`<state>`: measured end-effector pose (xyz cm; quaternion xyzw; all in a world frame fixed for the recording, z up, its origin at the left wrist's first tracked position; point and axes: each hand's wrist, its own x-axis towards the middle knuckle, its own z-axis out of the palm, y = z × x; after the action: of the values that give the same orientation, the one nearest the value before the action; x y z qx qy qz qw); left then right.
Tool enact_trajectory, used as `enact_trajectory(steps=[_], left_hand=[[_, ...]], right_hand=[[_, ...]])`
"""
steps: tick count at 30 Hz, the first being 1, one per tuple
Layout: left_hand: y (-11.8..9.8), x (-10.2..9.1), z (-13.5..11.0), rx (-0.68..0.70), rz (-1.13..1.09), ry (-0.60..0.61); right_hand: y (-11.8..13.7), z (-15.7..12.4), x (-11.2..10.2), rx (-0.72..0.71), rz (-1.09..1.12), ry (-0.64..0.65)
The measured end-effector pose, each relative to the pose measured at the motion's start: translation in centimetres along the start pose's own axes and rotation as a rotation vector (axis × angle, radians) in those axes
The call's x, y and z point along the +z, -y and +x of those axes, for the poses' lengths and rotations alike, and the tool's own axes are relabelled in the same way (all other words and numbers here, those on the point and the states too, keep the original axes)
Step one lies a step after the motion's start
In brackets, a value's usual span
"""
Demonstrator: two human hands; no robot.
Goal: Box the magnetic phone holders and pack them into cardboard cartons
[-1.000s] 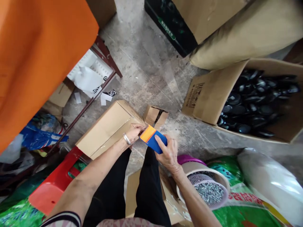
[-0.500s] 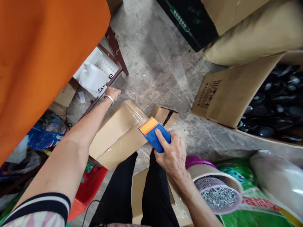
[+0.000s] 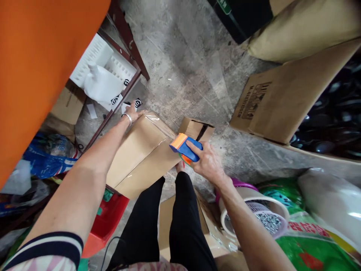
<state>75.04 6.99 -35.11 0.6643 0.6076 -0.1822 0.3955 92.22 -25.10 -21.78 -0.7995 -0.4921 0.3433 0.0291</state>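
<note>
On my feed the right grip (image 3: 207, 160) is closed around a blue-and-orange tape dispenser (image 3: 183, 146), holding it at the right corner of a cardboard box (image 3: 143, 158). The box sits between the grips, with the left grip (image 3: 132, 114) open and flat on its far end. Beyond the right grip, toward the lower right, sits a plastic basket (image 3: 255, 205) of what look like screws (image 3: 269, 222).

Person at work in a pale pink patterned short-sleeved top (image 3: 155, 267) with a navy-and-white striped cuff (image 3: 49, 245), black trousers (image 3: 187, 226) and a silver bangle (image 3: 128, 118) on the left wrist (image 3: 122, 126)
</note>
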Motion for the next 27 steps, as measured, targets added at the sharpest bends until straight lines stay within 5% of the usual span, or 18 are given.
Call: enact_trajectory(steps=[3,6,10,16,19,23,27], left_hand=[[-1.7,0.2,-3.8,0.149,0.143,-0.18],[-4.3,3.1,-9.1,0.353,0.265,-0.195],[-6.2,7.7,-13.1,0.299,0.415,-0.224],[-6.2,8.8,-12.5,0.329,0.551,-0.261],[-6.6,8.8,-12.3,0.306,0.63,-0.247],[-6.9,8.9,-12.4,0.288,0.666,-0.254],[-6.7,9.0,-12.2,0.292,0.643,-0.274]], right_hand=[[-0.6,1.1,-1.0,-0.017,0.036,0.042],[-1.1,1.2,-1.4,-0.037,0.058,0.002],[-3.5,-1.6,0.4,-0.123,0.095,-0.074],[-11.1,-10.3,5.0,-0.107,0.022,-0.051],[-13.0,-12.3,6.1,-0.078,-0.037,0.004],[-11.7,-11.3,6.5,0.001,-0.089,0.139],[-7.4,-8.7,6.0,0.059,-0.112,0.266]])
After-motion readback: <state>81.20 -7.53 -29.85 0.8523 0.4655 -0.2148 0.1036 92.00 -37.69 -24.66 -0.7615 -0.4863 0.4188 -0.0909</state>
